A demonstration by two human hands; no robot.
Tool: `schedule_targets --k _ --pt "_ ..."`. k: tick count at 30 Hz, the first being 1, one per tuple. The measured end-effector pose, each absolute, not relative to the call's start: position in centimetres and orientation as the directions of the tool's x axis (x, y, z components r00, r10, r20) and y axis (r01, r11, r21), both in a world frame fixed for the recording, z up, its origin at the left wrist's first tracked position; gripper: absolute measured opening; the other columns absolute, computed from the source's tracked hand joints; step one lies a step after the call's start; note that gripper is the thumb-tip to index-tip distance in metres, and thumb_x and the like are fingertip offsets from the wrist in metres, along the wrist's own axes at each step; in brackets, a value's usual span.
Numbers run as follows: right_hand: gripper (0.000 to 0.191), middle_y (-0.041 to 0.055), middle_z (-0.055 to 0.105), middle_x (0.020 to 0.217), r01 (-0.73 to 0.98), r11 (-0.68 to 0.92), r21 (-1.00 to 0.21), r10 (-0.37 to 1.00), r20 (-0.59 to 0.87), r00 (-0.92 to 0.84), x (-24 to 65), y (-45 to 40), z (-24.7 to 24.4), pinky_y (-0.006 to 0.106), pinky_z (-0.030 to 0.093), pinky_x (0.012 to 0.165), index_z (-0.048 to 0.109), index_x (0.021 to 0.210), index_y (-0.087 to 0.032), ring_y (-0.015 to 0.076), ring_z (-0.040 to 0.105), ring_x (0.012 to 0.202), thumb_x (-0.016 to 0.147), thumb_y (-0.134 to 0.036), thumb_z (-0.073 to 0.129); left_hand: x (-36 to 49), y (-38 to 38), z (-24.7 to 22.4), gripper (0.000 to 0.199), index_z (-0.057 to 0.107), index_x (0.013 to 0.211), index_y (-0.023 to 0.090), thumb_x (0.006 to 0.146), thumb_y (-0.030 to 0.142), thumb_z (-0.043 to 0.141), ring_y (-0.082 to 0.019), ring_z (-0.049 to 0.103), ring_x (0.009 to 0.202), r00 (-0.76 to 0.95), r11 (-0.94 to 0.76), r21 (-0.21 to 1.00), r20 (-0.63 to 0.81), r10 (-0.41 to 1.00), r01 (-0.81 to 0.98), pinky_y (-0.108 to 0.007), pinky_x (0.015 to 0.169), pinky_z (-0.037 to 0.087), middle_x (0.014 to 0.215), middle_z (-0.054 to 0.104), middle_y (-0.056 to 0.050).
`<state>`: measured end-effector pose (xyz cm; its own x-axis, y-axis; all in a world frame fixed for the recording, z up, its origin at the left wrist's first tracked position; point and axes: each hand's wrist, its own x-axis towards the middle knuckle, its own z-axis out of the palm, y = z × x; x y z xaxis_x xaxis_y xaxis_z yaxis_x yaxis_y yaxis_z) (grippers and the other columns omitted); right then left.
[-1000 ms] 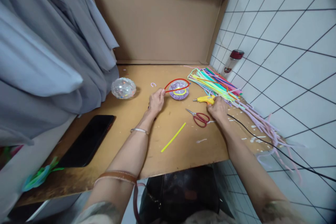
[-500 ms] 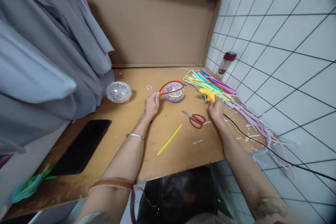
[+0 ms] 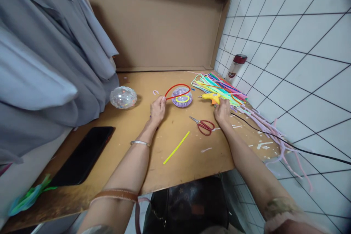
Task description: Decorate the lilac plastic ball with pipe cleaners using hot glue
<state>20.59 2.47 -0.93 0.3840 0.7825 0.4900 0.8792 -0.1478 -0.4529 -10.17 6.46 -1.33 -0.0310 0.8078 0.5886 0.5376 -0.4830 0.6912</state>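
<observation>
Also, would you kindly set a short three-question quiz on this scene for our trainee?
1. Which item is in the left hand?
a) a clear ball
b) a red looped strip
c) a bottle

2. True or false: the yellow glue gun in the right hand has its nozzle pointing at the tiled wall on the right.

3. Fill in the blank: the dark phone lies to the ____ of the scissors.

Key: 1 b; 2 false; 3 left
</observation>
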Motion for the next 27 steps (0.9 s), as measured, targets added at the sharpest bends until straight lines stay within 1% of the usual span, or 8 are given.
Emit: schedule_targets --k 4,8,13,17,20,23,25,27 --pt "0.045 0.0199 0.058 0.110 0.905 -0.192 -0.378 0.810 0.460 0.364 20.5 2.8 -0.9 0.043 0.040 0.094 0.063 0.127 -0.008 0.0322 0.050 0.107 0.088 -0.016 0.041 -10.0 6.5 -1.4 0.046 0.046 0.070 0.023 0.100 0.054 0.032 -0.015 0.045 0.056 -0.028 -0.472 0.706 0.570 0.821 0.528 -0.028 0.059 0.033 0.058 0.047 0.001" --pt "0.051 0.0197 0.057 0.116 0.894 -0.208 -0.396 0.755 0.516 0.404 20.2 2.6 -0.4 0.048 0.038 0.095 0.060 0.129 -0.011 0.0333 0.050 0.109 0.081 -0.012 0.043 -9.9 6.6 -1.5 0.043 0.048 0.072 0.023 0.101 0.051 0.032 -0.016 0.045 0.056 -0.019 -0.467 0.707 0.561 0.827 0.531 -0.028 0.059 0.033 0.059 0.046 0.001" --pt "0.046 0.0156 0.055 0.125 0.896 0.122 -0.428 0.602 0.750 0.276 17.2 2.1 1.7 0.053 0.039 0.100 0.054 0.132 -0.020 0.0332 0.049 0.121 0.087 -0.025 0.046 -9.8 6.5 -1.4 0.044 0.052 0.073 0.022 0.102 0.049 0.033 -0.016 0.048 0.059 0.005 -0.467 0.699 0.552 0.834 0.541 -0.028 0.060 0.036 0.061 0.050 0.000" --pt "0.042 0.0140 0.058 0.123 0.806 0.404 -0.432 0.565 0.811 0.152 14.3 2.9 3.0 0.051 0.043 0.103 0.054 0.130 -0.021 0.0296 0.053 0.118 0.094 -0.040 0.046 -9.9 6.5 -1.3 0.046 0.053 0.073 0.022 0.101 0.052 0.033 -0.017 0.051 0.063 0.025 -0.477 0.692 0.554 0.832 0.542 -0.029 0.065 0.041 0.063 0.054 -0.001" --pt "0.047 0.0145 0.062 0.122 0.698 0.445 -0.561 0.599 0.766 0.234 13.3 4.6 3.0 0.050 0.045 0.105 0.057 0.129 -0.020 0.0274 0.057 0.116 0.099 -0.050 0.036 -9.7 7.1 -1.5 0.052 0.055 0.072 0.022 0.100 0.059 0.031 -0.020 0.060 0.080 -0.011 -0.523 0.701 0.603 0.798 0.484 -0.034 0.081 0.049 0.080 0.065 -0.007" --pt "0.061 0.0167 0.064 0.129 0.613 0.391 -0.687 0.727 0.639 0.253 12.8 6.6 2.3 0.051 0.041 0.111 0.061 0.128 -0.019 0.0279 0.056 0.125 0.100 -0.059 0.025 -9.3 8.0 -2.0 0.059 0.059 0.072 0.021 0.097 0.067 0.032 -0.024 0.063 0.112 -0.051 -0.536 0.765 0.589 0.807 0.357 -0.040 0.101 0.048 0.112 0.071 -0.013" --pt "0.070 0.0173 0.064 0.134 0.583 0.349 -0.733 0.815 0.545 0.197 12.4 7.3 1.5 0.049 0.039 0.114 0.064 0.127 -0.018 0.0279 0.054 0.132 0.099 -0.065 0.021 -9.0 8.6 -2.5 0.060 0.061 0.073 0.020 0.095 0.070 0.035 -0.026 0.060 0.123 -0.018 -0.509 0.815 0.534 0.845 0.276 -0.043 0.106 0.047 0.122 0.071 -0.014" --pt "0.075 0.0178 0.065 0.133 0.568 0.339 -0.750 0.864 0.487 0.127 11.8 7.4 0.9 0.047 0.042 0.112 0.066 0.125 -0.017 0.0274 0.056 0.130 0.099 -0.069 0.019 -8.6 8.9 -2.9 0.061 0.062 0.074 0.019 0.096 0.069 0.034 -0.026 0.062 0.122 0.013 -0.489 0.838 0.501 0.865 0.241 -0.043 0.104 0.049 0.122 0.072 -0.015"
